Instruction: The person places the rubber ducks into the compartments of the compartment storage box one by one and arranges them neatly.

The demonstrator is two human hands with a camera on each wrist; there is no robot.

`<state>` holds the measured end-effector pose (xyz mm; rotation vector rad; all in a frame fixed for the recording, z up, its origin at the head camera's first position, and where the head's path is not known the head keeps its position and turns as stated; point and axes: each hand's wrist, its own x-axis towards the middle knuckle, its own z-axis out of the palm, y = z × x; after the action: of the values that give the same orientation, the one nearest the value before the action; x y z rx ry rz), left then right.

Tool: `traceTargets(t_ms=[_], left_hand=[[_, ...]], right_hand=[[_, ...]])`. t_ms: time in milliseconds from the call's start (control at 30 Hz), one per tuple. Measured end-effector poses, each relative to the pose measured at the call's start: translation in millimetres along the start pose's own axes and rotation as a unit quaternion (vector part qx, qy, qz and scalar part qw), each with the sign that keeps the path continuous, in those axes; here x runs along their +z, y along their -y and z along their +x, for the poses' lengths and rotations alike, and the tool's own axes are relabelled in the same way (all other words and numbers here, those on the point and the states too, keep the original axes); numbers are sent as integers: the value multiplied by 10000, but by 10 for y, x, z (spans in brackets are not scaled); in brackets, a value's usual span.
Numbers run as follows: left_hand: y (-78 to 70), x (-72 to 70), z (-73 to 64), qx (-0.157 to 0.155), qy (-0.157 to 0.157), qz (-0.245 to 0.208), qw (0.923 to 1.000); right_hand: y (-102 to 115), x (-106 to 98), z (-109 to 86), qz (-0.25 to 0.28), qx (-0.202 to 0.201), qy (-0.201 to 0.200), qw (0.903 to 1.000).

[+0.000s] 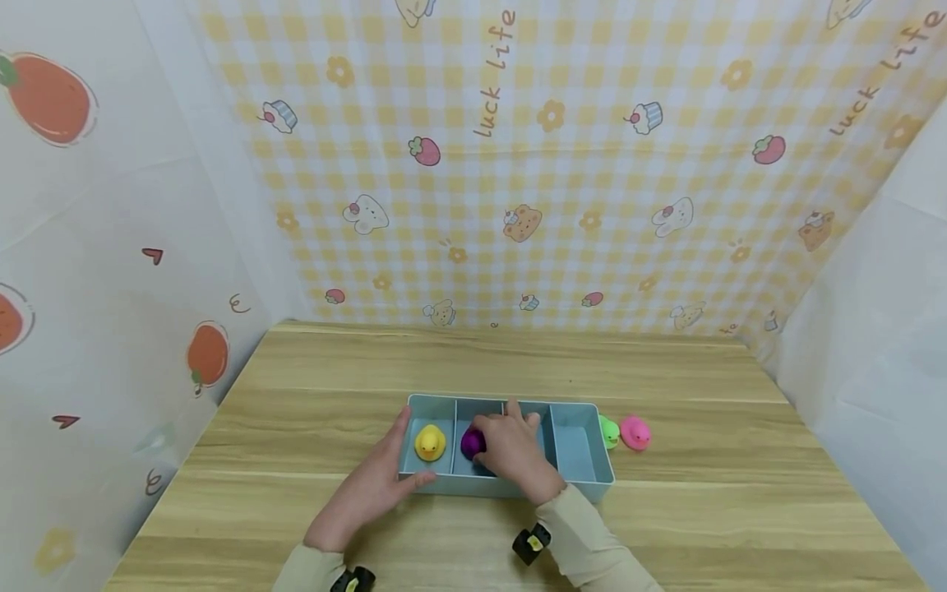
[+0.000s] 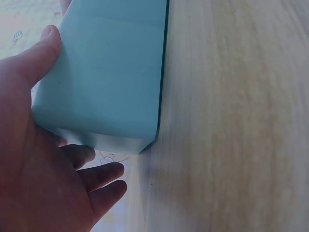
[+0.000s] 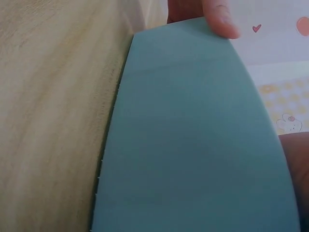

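Note:
A light blue divided box (image 1: 582, 444) lies lengthwise on the table, its long front wall (image 3: 188, 125) filling much of the right wrist view. At its left end, my left hand (image 1: 376, 485) grips the corner, thumb on the front edge and fingers along the end wall (image 2: 104, 140). A yellow toy duck (image 1: 430, 442) sits in the leftmost compartment. Inside the second compartment from the left, my right hand (image 1: 518, 450) pinches a purple toy duck (image 1: 471, 445), partly hidden by the fingers. The third compartment is partly covered by that hand.
Just past the box's right end, a green toy duck (image 1: 610, 432) and a pink toy duck (image 1: 635, 432) lie on the wooden table (image 1: 710, 493). Part of the green one is behind the box wall. A patterned cloth (image 1: 621, 189) hangs behind the table.

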<state>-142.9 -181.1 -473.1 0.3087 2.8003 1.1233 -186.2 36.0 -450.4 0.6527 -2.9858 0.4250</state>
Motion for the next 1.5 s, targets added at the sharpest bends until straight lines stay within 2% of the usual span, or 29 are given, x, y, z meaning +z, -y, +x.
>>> traceTargets(t_ms=[367, 700, 1033, 1200, 1500], left_hand=[[-15, -4, 7, -10, 2, 48, 10000], [-11, -10, 8, -3, 15, 66, 10000], [0, -6, 11, 24, 9, 65, 10000], [-2, -4, 11, 26, 9, 56, 10000], [-10, 6, -1, 12, 7, 73, 10000]], right_hand=[[3, -209, -34, 135, -45, -50, 9999], [-35, -418, -77, 737, -263, -182, 9968], [-105, -462, -116, 833, -391, -365, 9951], [-159, -487, -155, 906, -447, -588, 9931], [-258, -567, -233, 977, -234, -651, 9928]])
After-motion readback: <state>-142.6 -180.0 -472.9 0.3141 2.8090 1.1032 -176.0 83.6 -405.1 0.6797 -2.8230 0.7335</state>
